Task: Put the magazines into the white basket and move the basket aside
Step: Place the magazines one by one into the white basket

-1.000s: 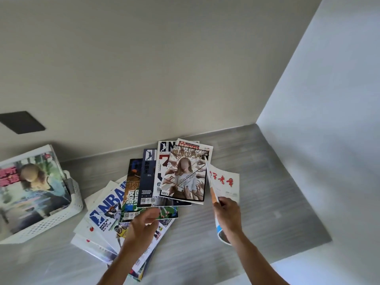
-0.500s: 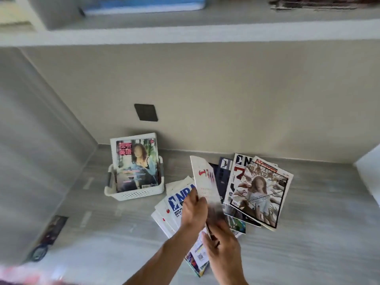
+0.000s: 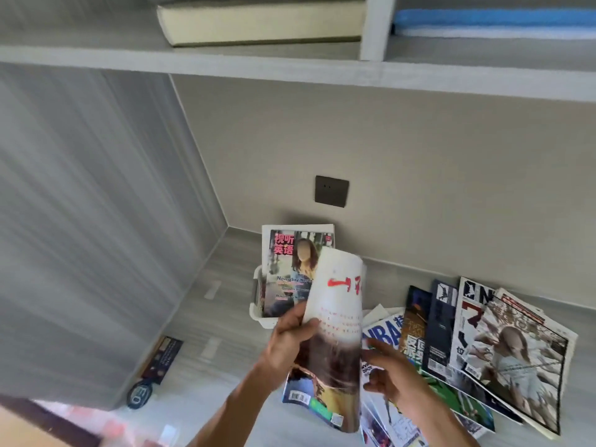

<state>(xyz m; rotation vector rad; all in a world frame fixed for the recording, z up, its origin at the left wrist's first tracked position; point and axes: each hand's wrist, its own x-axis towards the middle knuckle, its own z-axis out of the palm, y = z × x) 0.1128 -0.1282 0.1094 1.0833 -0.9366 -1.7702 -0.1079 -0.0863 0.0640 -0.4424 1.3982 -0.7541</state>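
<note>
My left hand (image 3: 290, 337) grips a white magazine with red characters (image 3: 335, 321), held upright and bent over at its top, just in front of the white basket (image 3: 258, 314). The basket stands against the back wall with a magazine showing a woman's portrait (image 3: 287, 272) upright in it. My right hand (image 3: 393, 372) hovers beside the held magazine with fingers spread, holding nothing. A fanned pile of magazines (image 3: 467, 343) lies on the grey desk to the right, an NBA cover (image 3: 383, 330) among them.
A dark wall socket (image 3: 331, 191) sits above the basket. A grey side panel (image 3: 96, 221) closes the desk on the left. A shelf (image 3: 290, 67) overhead carries a thick book (image 3: 258, 24) and a blue item (image 3: 493, 22). A dark bookmark (image 3: 161, 359) lies at the lower left.
The view swung left and closer. The white magazine passed from my right hand to my left and rose toward the basket; my right hand let go and drew back.
</note>
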